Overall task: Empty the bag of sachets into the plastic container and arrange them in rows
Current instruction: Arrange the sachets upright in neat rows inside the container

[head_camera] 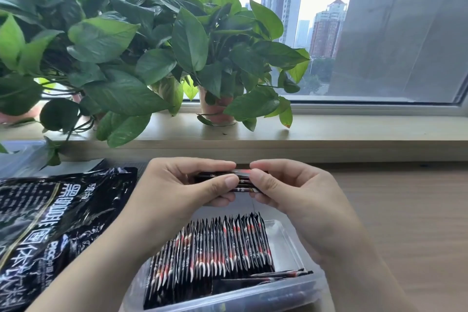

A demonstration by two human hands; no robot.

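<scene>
A small stack of black sachets (pixel 243 181) is held flat between my left hand (pixel 184 185) and my right hand (pixel 288 190), above the far end of the clear plastic container (pixel 286 238). Inside the container a long row of black, red and white sachets (pixel 212 253) stands on edge, and a few more sachets (pixel 278 275) lie flat along its near right side. The black foil bag (pixel 50 223) with white lettering lies flat on the desk to the left of the container.
Potted plants (pixel 141 53) with large green leaves fill the window sill behind the desk, some leaves hanging over its back edge. A clear plastic lid or tray (pixel 20 157) lies at the far left. Bare wooden desk (pixel 405 210) stretches to the right.
</scene>
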